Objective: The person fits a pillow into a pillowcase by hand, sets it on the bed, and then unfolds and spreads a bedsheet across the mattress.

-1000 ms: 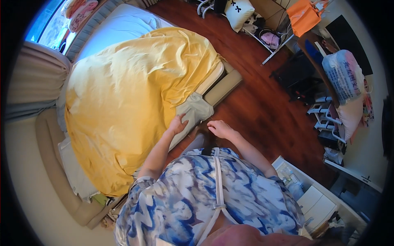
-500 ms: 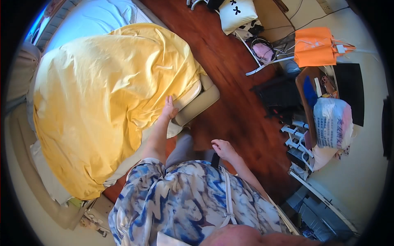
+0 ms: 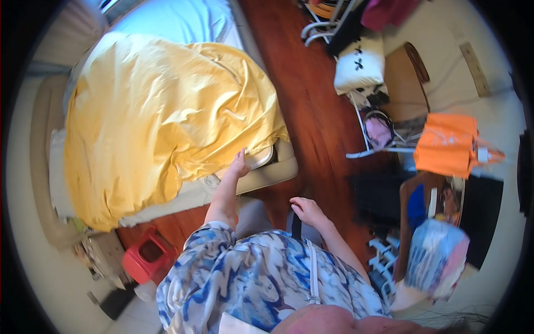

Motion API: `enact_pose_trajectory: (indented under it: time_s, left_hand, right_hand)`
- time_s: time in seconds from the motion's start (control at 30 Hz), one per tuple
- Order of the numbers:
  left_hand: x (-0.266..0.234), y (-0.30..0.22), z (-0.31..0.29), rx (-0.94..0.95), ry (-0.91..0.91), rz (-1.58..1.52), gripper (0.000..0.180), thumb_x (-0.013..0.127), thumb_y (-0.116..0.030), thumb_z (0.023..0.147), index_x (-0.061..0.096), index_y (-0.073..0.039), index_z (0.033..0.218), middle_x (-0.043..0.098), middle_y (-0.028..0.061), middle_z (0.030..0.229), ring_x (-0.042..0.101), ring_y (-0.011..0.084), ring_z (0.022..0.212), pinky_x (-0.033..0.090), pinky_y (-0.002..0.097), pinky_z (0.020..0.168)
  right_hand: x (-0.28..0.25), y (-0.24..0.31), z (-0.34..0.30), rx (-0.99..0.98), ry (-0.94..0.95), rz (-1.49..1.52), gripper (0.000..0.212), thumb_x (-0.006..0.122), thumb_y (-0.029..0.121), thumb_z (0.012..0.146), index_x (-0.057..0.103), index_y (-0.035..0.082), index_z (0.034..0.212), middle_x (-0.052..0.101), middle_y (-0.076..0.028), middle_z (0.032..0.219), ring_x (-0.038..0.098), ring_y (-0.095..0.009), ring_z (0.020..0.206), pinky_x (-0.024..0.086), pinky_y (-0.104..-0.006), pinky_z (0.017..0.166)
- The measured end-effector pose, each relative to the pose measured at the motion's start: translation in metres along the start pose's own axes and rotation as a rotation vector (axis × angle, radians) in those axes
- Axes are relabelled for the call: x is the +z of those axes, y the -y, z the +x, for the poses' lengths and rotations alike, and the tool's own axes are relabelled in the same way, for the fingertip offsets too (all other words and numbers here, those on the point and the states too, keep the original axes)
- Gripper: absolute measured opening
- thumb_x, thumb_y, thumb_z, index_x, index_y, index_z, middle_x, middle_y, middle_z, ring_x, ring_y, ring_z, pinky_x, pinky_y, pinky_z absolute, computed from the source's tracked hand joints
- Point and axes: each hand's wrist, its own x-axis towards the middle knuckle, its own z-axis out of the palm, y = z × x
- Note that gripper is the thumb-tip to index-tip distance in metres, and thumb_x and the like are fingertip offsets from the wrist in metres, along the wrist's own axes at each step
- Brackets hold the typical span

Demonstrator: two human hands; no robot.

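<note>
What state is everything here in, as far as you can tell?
Left hand, open, at the yellow sheet's edge; contact unclear
Right hand, loosely curled, nothing visible in it
Yellow sheet, spread over the bed, wrinkled
Mattress, mostly covered, near corner bare
Plastic bag, bulging

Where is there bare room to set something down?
The red-brown floor shows bare between the beige bed frame and white cushion. It is crowded on the right: orange bag, wrapped package. The left hand is at the near edge of the yellow cover.
</note>
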Motion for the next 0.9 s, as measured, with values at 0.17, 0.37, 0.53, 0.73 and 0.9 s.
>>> enact_pose_trajectory:
  time_s: [0.17, 0.37, 0.53, 0.73, 0.9]
  left_hand:
    - [0.012, -0.019, -0.018, -0.053, -0.301, 0.025, 0.038, 0.059, -0.012, 0.073, 0.051, 0.0, 0.108, 0.061, 0.0243, 0.097, 0.058, 0.0376, 0.093, 0.048, 0.0439, 0.082]
    - [-0.05, -0.13, -0.098, 0.236, -0.457, 0.073, 0.016, 0.052, -0.022, 0.083, 0.062, -0.011, 0.077, 0.064, 0.0137, 0.075, 0.062, 0.0325, 0.071, 0.05, 0.044, 0.061]
    - [-0.126, -0.159, -0.166, 0.334, -0.581, 0.007, 0.017, 0.058, -0.023, 0.083, 0.059, -0.009, 0.074, 0.06, 0.0114, 0.069, 0.06, 0.0306, 0.062, 0.048, 0.0405, 0.054]
    - [-0.179, -0.176, -0.22, 0.418, -0.708, -0.144, 0.019, 0.059, -0.024, 0.084, 0.06, -0.007, 0.074, 0.059, 0.0107, 0.069, 0.058, 0.0307, 0.061, 0.046, 0.0395, 0.053]
    - [-0.173, -0.153, -0.25, 0.299, -0.833, -0.309, 0.018, 0.061, -0.018, 0.084, 0.06, -0.005, 0.072, 0.054, 0.0127, 0.062, 0.055, 0.0307, 0.056, 0.043, 0.0377, 0.051]
  right_hand:
    - [-0.059, -0.018, 0.0, -0.004, 0.144, -0.012, 0.026, 0.053, 0.016, 0.086, 0.06, 0.001, 0.106, 0.064, -0.017, 0.097, 0.062, -0.031, 0.09, 0.049, -0.036, 0.08]
    - [-0.074, 0.013, 0.043, -0.295, -0.077, -0.233, 0.06, 0.065, 0.016, 0.078, 0.037, 0.003, 0.13, 0.047, -0.019, 0.118, 0.049, -0.036, 0.107, 0.044, -0.0393, 0.088]
    - [-0.06, 0.1, 0.102, -0.541, -0.189, -0.455, 0.069, 0.07, 0.019, 0.071, 0.038, 0.004, 0.13, 0.046, -0.018, 0.119, 0.048, -0.034, 0.108, 0.041, -0.0413, 0.09]
    - [-0.057, 0.133, 0.188, -0.429, -0.324, -0.263, 0.023, 0.047, 0.004, 0.081, 0.062, 0.008, 0.098, 0.061, -0.013, 0.089, 0.059, -0.031, 0.086, 0.047, -0.0379, 0.074]
    - [-0.098, 0.113, 0.247, -0.402, -0.383, -0.2, 0.024, 0.057, 0.004, 0.076, 0.064, 0.008, 0.098, 0.065, -0.015, 0.09, 0.063, -0.03, 0.084, 0.049, -0.0351, 0.073]
